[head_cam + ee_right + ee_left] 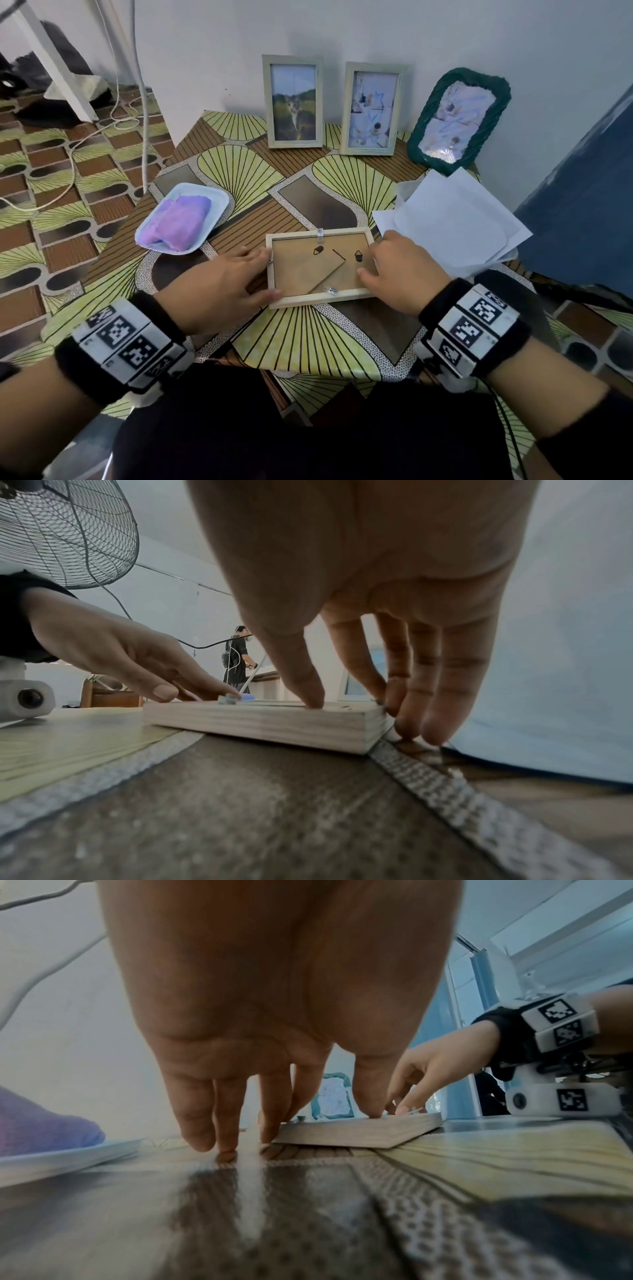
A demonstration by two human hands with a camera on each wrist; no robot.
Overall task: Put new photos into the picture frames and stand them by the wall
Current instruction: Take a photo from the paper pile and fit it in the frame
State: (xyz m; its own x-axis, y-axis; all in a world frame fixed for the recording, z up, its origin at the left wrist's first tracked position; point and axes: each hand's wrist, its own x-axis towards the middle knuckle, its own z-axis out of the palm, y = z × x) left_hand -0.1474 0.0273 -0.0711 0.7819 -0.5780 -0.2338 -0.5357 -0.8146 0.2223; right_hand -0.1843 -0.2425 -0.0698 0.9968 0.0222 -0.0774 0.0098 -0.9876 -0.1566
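A light wooden picture frame (318, 300) lies face down near the table's front edge, its brown backing board (301, 270) and folded stand showing. My left hand (260, 274) rests at its left end, fingers fairly straight, thumb on the near rail. In the left wrist view those fingertips (226, 1146) touch the table beside the frame (359, 1131). My right hand (370, 263) straddles the right rail: its thumb (310, 693) presses the backing while the curled fingers (411, 723) hug the outer side of the frame (274, 723). Loose white photo sheets (455, 219) lie to the right.
Three filled frames stand against the wall: a pale one with a cat photo (294, 102), another pale one (371, 108) and a dark green one (459, 116). A white tray (219, 202) with a purple cloth sits at the left. A blue surface (582, 205) borders the table's right side.
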